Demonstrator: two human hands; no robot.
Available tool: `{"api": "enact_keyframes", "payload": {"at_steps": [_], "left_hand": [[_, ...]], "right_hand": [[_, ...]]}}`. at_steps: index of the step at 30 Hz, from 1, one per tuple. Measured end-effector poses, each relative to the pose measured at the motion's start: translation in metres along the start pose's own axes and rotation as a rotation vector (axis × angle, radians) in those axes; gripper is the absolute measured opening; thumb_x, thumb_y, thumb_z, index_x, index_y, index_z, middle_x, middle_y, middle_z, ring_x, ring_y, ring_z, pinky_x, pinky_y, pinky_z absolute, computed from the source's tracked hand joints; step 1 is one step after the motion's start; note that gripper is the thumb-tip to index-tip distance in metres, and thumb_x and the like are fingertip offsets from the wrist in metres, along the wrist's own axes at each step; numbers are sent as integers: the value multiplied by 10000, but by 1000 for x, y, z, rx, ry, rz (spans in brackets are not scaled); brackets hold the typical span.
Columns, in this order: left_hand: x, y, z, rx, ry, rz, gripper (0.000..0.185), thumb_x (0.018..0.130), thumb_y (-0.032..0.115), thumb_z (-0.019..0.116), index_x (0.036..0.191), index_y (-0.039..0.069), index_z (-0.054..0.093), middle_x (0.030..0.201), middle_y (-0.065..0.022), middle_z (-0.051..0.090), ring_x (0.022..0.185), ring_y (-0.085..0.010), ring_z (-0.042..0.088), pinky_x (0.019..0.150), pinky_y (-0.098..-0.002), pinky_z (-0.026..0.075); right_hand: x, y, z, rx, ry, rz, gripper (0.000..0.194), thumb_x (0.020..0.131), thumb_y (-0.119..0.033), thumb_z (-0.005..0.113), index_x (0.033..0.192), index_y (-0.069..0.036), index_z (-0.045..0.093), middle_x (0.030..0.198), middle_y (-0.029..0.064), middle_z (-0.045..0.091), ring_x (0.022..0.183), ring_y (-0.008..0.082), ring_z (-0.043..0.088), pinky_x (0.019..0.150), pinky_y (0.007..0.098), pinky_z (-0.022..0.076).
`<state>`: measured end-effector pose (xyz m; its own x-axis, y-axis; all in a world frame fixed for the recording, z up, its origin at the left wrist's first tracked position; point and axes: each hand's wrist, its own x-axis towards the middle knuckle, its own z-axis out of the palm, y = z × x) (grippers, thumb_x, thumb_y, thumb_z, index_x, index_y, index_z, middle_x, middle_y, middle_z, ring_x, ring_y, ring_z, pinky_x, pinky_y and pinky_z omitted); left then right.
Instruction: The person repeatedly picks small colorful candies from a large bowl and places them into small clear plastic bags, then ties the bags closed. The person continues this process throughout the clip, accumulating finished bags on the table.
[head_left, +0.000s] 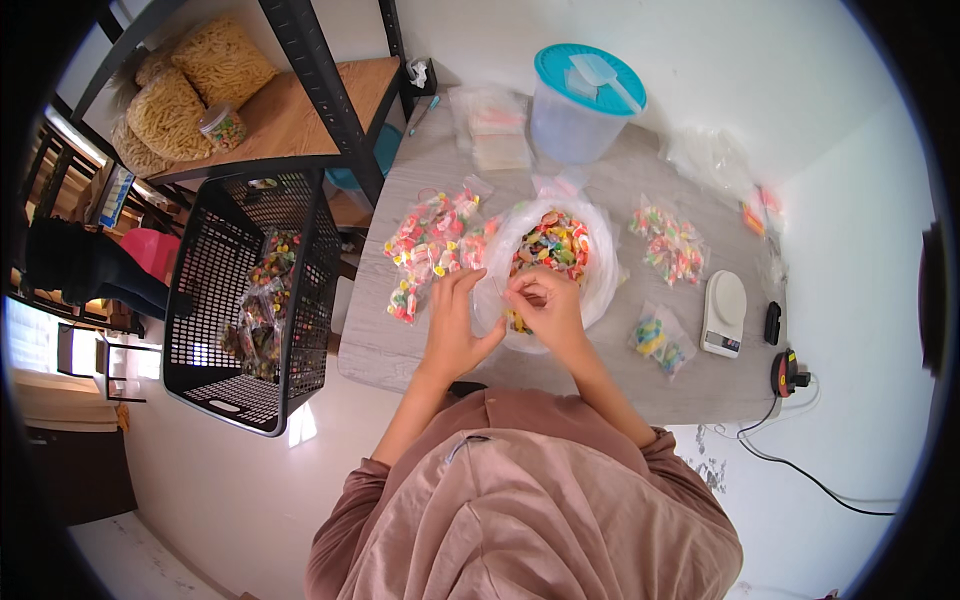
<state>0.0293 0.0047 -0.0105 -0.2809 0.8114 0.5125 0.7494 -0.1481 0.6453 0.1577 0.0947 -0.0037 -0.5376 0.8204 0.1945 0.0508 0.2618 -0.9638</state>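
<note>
A large clear plastic bag stands open on the table, full of colourful wrapped candies. At its near left edge my left hand is spread, thumb apart from the fingers, beside thin clear plastic. My right hand is over the candies, thumb and fingertips pinched on what looks like the edge of a small clear bag, hard to make out. Filled candy bags lie to the left. More candy bags are at the right, with a bag of blue and yellow candies nearer me.
A white kitchen scale stands at the right. Behind are a lidded plastic tub with a scoop on top and a stack of empty bags. A black basket holds candy bags. A person is at far left.
</note>
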Motion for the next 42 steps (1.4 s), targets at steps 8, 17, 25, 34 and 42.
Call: {"api": "enact_keyframes", "payload": {"at_steps": [8, 17, 25, 34, 42], "left_hand": [[6, -14, -7, -52, -252, 91, 563, 649, 167, 711, 1141, 29, 475, 1065, -145, 515, 1060, -320, 469, 980, -463, 300], [-6, -21, 0, -288, -452, -17, 467, 699, 142, 660, 1112, 14, 482, 959, -137, 522, 915, -294, 501, 830, -388, 387], [-6, -23, -1, -334, -468, -21, 435, 765, 179, 673, 1135, 35, 496, 990, -114, 525, 922, -264, 493, 810, -346, 389], [-14, -33, -1, -406, -343, -216, 349, 804, 142, 643, 1102, 13, 515, 1007, -133, 567, 947, -266, 543, 837, -361, 415], [-16, -42, 6, -434, -223, -164, 365, 800, 127, 654, 1117, 15, 511, 1003, -125, 594, 945, -275, 567, 861, -355, 422]], "right_hand": [[-3, 9, -6, 86, -207, 124, 140, 768, 30, 619, 894, 24, 679, 847, 66, 646, 763, 128, 639, 667, 238, 532], [-13, 9, -8, -1, -271, 174, 141, 729, -51, 709, 849, 20, 693, 825, 86, 647, 719, 125, 624, 639, 235, 511], [-7, 16, -12, -5, -294, 217, 182, 712, -108, 756, 835, 14, 700, 806, 91, 649, 703, 122, 620, 650, 234, 494], [5, 28, -48, -270, 55, 86, 181, 696, -92, 732, 860, -29, 690, 817, 44, 639, 762, 173, 608, 687, 304, 481], [24, 58, -66, -1111, 64, -184, 170, 639, -131, 712, 808, -140, 700, 820, 29, 601, 842, 204, 519, 762, 356, 349]]}}
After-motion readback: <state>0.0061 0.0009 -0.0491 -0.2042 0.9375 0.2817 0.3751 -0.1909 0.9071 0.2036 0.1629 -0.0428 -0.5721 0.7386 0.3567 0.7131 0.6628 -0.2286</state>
